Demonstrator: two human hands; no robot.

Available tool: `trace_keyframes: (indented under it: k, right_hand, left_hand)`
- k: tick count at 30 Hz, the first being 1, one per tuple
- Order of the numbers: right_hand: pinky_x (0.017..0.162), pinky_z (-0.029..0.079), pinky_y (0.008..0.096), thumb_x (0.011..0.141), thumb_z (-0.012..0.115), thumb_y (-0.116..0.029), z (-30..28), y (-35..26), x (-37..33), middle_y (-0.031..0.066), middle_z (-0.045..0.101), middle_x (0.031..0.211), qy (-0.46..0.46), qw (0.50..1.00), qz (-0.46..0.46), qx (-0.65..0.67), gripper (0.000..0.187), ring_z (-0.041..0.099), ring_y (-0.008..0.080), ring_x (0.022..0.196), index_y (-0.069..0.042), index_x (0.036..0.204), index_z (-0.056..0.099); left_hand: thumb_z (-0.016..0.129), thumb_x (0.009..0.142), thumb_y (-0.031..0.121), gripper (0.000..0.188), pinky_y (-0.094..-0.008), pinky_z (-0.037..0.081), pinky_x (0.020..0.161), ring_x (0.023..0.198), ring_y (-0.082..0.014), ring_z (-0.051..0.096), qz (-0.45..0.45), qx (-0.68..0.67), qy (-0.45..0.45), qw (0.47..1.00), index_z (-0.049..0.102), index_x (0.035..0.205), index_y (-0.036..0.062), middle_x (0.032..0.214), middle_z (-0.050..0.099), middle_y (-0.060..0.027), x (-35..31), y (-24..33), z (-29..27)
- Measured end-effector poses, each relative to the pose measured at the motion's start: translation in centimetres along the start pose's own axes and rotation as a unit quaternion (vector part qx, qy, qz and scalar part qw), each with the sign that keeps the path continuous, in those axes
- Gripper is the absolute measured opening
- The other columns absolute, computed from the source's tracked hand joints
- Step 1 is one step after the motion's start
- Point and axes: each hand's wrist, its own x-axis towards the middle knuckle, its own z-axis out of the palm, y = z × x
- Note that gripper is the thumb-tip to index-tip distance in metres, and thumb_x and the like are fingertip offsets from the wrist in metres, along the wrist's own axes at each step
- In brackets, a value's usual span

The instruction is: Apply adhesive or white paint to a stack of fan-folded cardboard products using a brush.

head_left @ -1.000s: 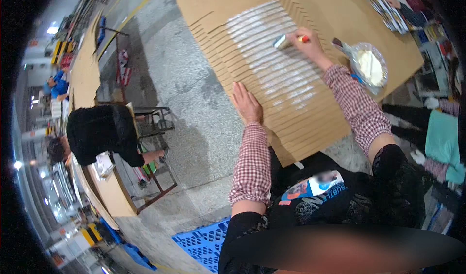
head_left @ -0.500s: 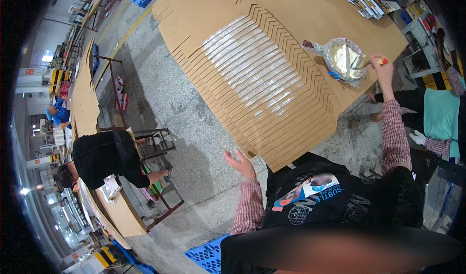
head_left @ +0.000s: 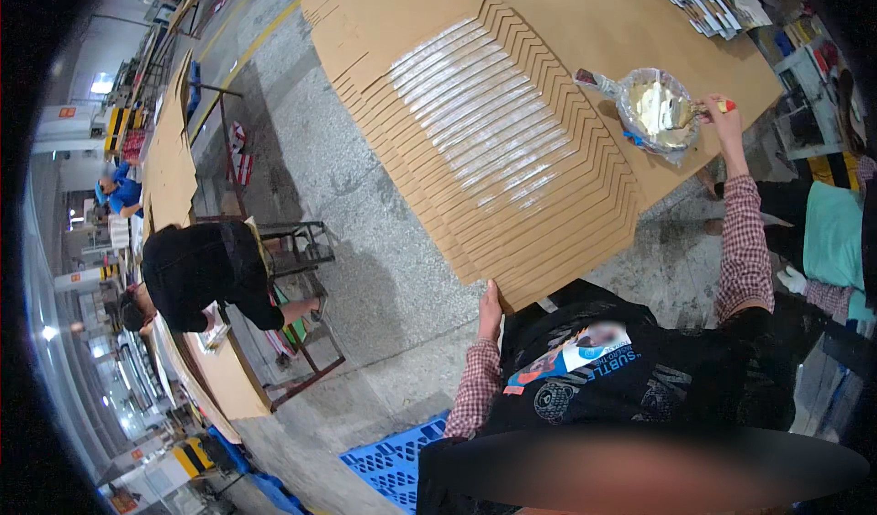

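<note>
On the near edge of the fanned stack of cardboard sheets (head_left: 493, 141), the left hand (head_left: 491, 307) lies flat, fingers together and pointing up along the lowest sheet's corner. Across to the other side: the right hand (head_left: 722, 118) is up over the bowl wrapped in clear plastic (head_left: 656, 113), fingers closed round a brush handle with a red tip (head_left: 713, 107), the brush end down in the pale paste inside. That bowl sits on the big brown sheet just beside the stack's right edge. A shiny wet band runs across the staggered sheet edges. Off to the left, a person in black (head_left: 201, 273) bends over another cardboard-covered table (head_left: 224, 378). A blue plastic pallet (head_left: 393, 460) lies on the concrete floor below.
</note>
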Motion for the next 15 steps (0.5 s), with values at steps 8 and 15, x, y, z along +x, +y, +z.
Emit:
trace_keyframes:
  k: [8,15]
  right_hand:
    - [0.057,0.049,0.0213,0.086,0.058,-0.016,-0.9,-0.2,0.2,0.0097,0.066,0.087,-0.016,0.995,0.005,0.103,0.018,0.06,0.0128,0.064,0.001,0.093,0.059]
    - [0.061,0.049,0.0212,0.086,0.059,-0.02,1.0,-2.5,-6.9,0.0073,0.064,0.083,0.051,0.997,-0.036,-0.036,0.022,0.06,0.0112,0.067,0.002,0.089,0.06]
  left_hand:
    - [0.035,0.092,0.05,0.063,-0.0325,0.042,0.087,0.101,-0.0196,0.054,0.016,0.006,-0.039,0.999,0.049,0.119,-0.0054,0.112,0.057,-0.0126,0.8,0.0,-0.1]
    - [0.041,0.091,0.049,0.064,-0.0312,0.038,0.091,0.109,-0.0198,0.05,-0.072,-0.088,-0.143,0.983,0.048,0.121,-0.0065,0.119,0.054,-0.0131,1.1,0.0,0.0]
